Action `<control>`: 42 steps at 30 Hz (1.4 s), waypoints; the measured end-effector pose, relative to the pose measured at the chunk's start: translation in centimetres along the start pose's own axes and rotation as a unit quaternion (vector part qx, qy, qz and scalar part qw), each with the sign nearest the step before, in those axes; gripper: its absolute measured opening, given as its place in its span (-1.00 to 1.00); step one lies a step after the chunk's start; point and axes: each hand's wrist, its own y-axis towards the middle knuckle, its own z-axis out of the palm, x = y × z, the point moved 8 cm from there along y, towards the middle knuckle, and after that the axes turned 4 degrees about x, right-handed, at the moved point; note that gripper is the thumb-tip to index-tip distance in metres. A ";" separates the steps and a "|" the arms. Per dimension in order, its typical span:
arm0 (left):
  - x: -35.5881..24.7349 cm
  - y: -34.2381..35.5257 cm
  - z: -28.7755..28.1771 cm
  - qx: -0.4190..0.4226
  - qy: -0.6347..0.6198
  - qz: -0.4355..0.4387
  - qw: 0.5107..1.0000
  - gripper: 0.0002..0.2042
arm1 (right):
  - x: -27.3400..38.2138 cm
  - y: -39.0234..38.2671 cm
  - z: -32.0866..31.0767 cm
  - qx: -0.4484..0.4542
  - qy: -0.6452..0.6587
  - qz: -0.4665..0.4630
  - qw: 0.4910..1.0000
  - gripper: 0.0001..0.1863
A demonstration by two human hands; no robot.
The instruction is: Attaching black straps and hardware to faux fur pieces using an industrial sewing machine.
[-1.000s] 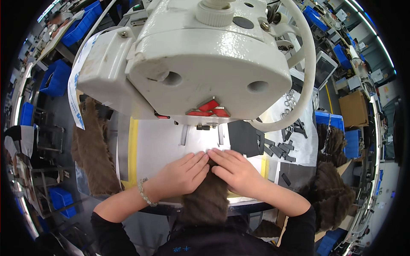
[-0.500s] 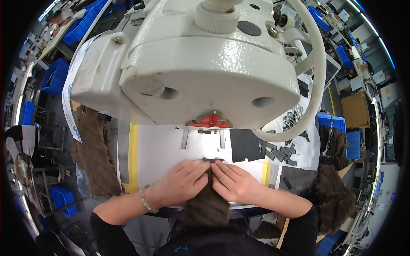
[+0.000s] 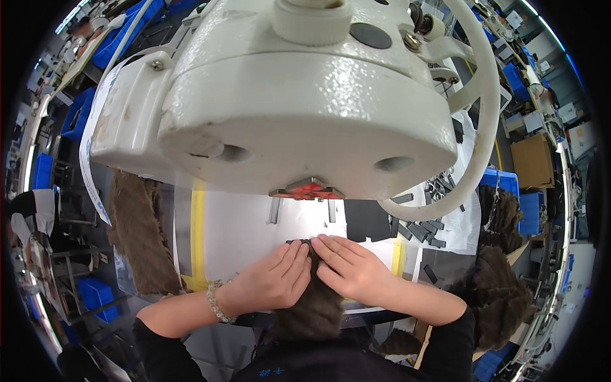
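A brown fur strip [image 3: 310, 313] runs from my body toward the machine, its far end lying on the white work surface [image 3: 238, 235]. My left hand [image 3: 280, 275], with a beaded bracelet at the wrist, pinches the left side of that end. On the other side, the fingertips of my right hand [image 3: 351, 266] press together on the fur. A small dark edge [image 3: 299, 241] shows at the left fingertips; the thumbs' grip is partly hidden. Both hands are beneath the front of a large white sewing machine [image 3: 305, 95], which hides the area behind it.
Black flat pieces [image 3: 368, 219] and several small black strips [image 3: 423, 229] lie to the right, by metal rings on white sheeting. Brown fur [image 3: 140, 235] hangs at left; a larger fur heap [image 3: 499, 296] sits at right. A curved white guard [image 3: 487, 121] arcs beside the machine.
My left fingers have shifted slightly left and lie flatter along the fur's end. The right fingers have straightened a little. The machine looms slightly larger as the view moves.
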 end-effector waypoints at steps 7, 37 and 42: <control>0.6 0.5 -1.0 -0.021 -0.002 0.022 1.000 -0.78 | 1.0 0.3 -0.7 -0.002 -0.090 -0.046 0.995 -0.83; 6.9 1.2 0.6 -0.165 0.075 -0.061 0.982 -0.89 | -4.0 3.4 0.1 -0.067 -0.205 -0.016 0.976 -0.83; 7.4 1.2 0.7 -0.147 0.051 -0.083 0.984 -0.92 | -4.7 3.1 -0.4 -0.097 -0.157 0.028 0.982 -0.79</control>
